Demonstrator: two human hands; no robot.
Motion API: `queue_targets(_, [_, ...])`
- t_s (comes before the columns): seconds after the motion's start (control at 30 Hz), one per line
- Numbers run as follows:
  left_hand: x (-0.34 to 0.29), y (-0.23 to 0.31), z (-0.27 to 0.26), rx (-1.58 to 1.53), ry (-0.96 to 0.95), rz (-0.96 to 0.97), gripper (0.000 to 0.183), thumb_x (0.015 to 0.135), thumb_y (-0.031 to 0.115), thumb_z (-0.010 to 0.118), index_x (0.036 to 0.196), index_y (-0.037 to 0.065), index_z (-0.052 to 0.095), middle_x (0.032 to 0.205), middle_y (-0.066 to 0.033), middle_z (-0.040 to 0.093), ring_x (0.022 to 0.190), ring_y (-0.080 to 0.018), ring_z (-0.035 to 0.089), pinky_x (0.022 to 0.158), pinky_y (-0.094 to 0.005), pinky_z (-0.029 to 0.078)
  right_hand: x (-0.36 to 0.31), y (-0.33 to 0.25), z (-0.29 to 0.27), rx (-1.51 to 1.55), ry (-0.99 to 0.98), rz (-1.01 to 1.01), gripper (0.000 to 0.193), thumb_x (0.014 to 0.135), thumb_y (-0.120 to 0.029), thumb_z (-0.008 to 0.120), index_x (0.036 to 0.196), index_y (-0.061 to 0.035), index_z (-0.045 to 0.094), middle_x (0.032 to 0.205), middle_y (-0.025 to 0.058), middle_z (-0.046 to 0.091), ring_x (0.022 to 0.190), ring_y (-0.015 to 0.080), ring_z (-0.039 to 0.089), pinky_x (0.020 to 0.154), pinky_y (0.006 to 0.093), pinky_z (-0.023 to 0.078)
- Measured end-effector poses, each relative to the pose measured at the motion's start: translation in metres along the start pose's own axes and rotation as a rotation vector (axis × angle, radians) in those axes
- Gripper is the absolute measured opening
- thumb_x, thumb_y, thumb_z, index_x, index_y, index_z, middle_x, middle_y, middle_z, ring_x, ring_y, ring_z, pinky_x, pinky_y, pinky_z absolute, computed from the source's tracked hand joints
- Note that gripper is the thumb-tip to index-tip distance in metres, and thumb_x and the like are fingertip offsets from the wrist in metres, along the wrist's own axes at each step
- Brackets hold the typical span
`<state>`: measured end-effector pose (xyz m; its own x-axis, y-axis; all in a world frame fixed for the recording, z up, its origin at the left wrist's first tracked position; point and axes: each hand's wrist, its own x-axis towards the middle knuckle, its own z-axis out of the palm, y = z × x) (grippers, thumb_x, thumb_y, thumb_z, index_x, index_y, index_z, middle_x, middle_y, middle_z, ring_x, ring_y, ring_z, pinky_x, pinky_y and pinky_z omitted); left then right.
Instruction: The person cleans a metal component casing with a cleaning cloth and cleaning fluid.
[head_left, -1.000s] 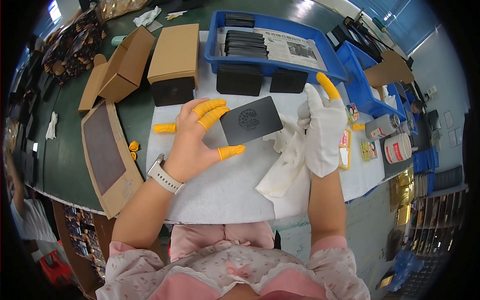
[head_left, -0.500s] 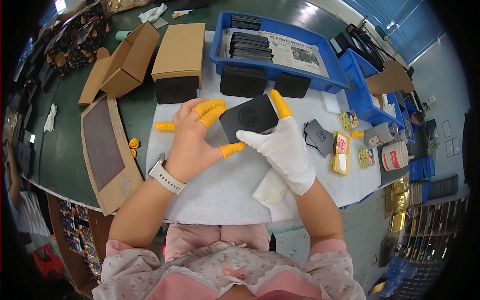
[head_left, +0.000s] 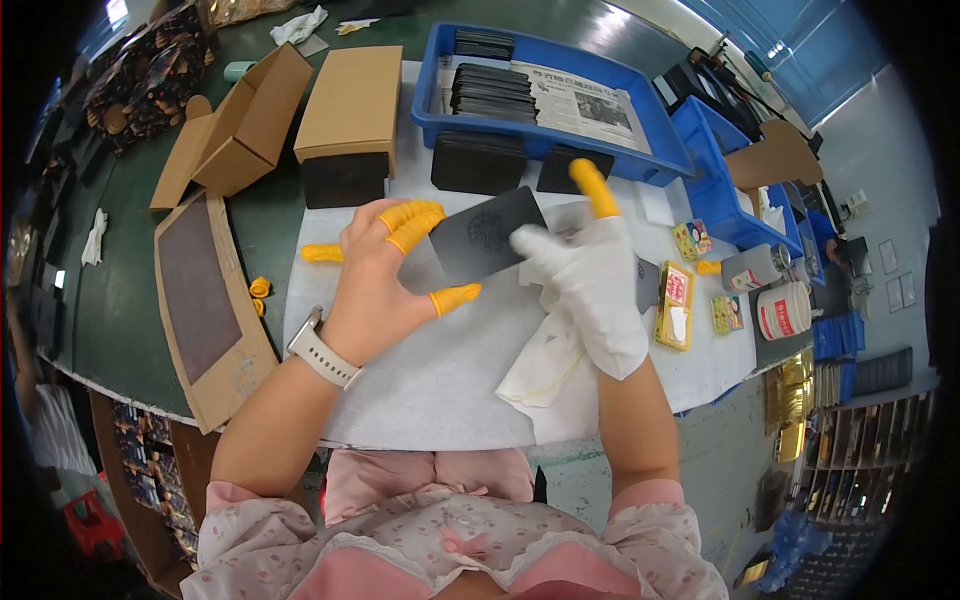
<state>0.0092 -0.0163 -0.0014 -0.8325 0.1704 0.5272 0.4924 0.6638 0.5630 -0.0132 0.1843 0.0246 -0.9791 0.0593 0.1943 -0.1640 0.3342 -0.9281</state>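
A flat black rectangular piece with a round embossed emblem [head_left: 487, 236] is tilted above the white-covered table. My left hand [head_left: 375, 270], bare but for yellow finger cots, grips it by the left end, fingers at the upper corner and thumb by the lower one. At its right end is my right hand [head_left: 590, 285] in a white glove, smeared by motion. The thumb overlaps the piece's edge and the yellow-capped forefinger points up, apart from it. The other fingers are hidden. Another dark flat piece [head_left: 648, 283] lies beside the glove, partly covered. Below it rests a white cloth [head_left: 545, 370].
Toward the back, a blue tray [head_left: 655, 160] holds stacked black pieces [head_left: 492, 93] on newspaper. More black stacks [head_left: 478, 162] stand before it. Cardboard boxes [head_left: 350, 100] are at the back left. Small yellow boxes [head_left: 675, 305] and a white tub [head_left: 785, 311] stand right.
My right hand has shifted right and down, its thumb sliding toward the piece's right edge and its forefinger lifting away. The piece and my left hand sit slightly farther left in view.
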Motion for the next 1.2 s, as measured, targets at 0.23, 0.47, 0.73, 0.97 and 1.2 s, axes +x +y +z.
queue_targets(0.23, [-0.004, 0.003, 0.003, -0.013, -0.043, 0.042, 0.06, 0.058, 0.029, 0.083, 0.108, 0.006, 0.06, 0.109, -0.0085, 0.056, 0.113, -0.0284, 0.044, 0.094, -0.0394, 0.034, 0.015, -0.011, -0.021, 0.327, 0.172, 0.09, 0.035, 0.088, -0.01, 0.058, 0.119, 0.0034, 0.05, 0.063, 0.0012, 0.054, 0.046, 0.0053, 0.045, 0.044, 0.018, 0.036])
queue_targets(0.47, [-0.002, 0.0, 0.003, -0.057, -0.051, 0.055, 0.06, 0.059, 0.029, 0.082, 0.11, 0.007, 0.06, 0.111, -0.0077, 0.056, 0.113, -0.0284, 0.044, 0.094, -0.0397, 0.034, 0.014, -0.001, -0.019, 0.118, 0.231, 0.006, 0.029, 0.091, -0.017, 0.056, 0.115, 0.0004, 0.058, 0.058, -0.0043, 0.049, 0.045, 0.0014, 0.04, 0.043, 0.0159, 0.03])
queue_targets(0.73, [-0.004, -0.002, 0.004, -0.078, -0.081, 0.013, 0.061, 0.06, 0.03, 0.082, 0.111, 0.006, 0.059, 0.111, -0.0077, 0.057, 0.114, -0.0281, 0.044, 0.094, -0.0392, 0.033, 0.009, -0.001, -0.013, 0.3, 0.072, 0.068, 0.029, 0.092, -0.017, 0.056, 0.116, -0.0016, 0.058, 0.072, -0.0052, 0.052, 0.058, 0.0006, 0.041, 0.051, 0.0151, 0.033])
queue_targets(0.97, [-0.004, -0.003, 0.004, -0.088, -0.087, 0.044, 0.059, 0.062, 0.032, 0.08, 0.111, 0.005, 0.06, 0.113, -0.0083, 0.057, 0.115, -0.0285, 0.044, 0.096, -0.0397, 0.031, 0.008, -0.001, -0.014, 0.152, -0.154, 0.125, 0.04, 0.089, -0.019, 0.058, 0.123, -0.0007, 0.049, 0.074, -0.0003, 0.055, 0.055, 0.0039, 0.047, 0.046, 0.0188, 0.039])
queue_targets(1.2, [-0.006, 0.0, 0.006, -0.076, -0.106, 0.061, 0.06, 0.061, 0.033, 0.08, 0.111, 0.006, 0.06, 0.114, -0.0073, 0.056, 0.115, -0.0284, 0.044, 0.096, -0.0409, 0.03, 0.002, -0.005, -0.006, 0.149, -0.004, 0.049, 0.035, 0.09, -0.012, 0.054, 0.123, 0.0, 0.048, 0.077, 0.0013, 0.058, 0.062, 0.0068, 0.052, 0.049, 0.0215, 0.044])
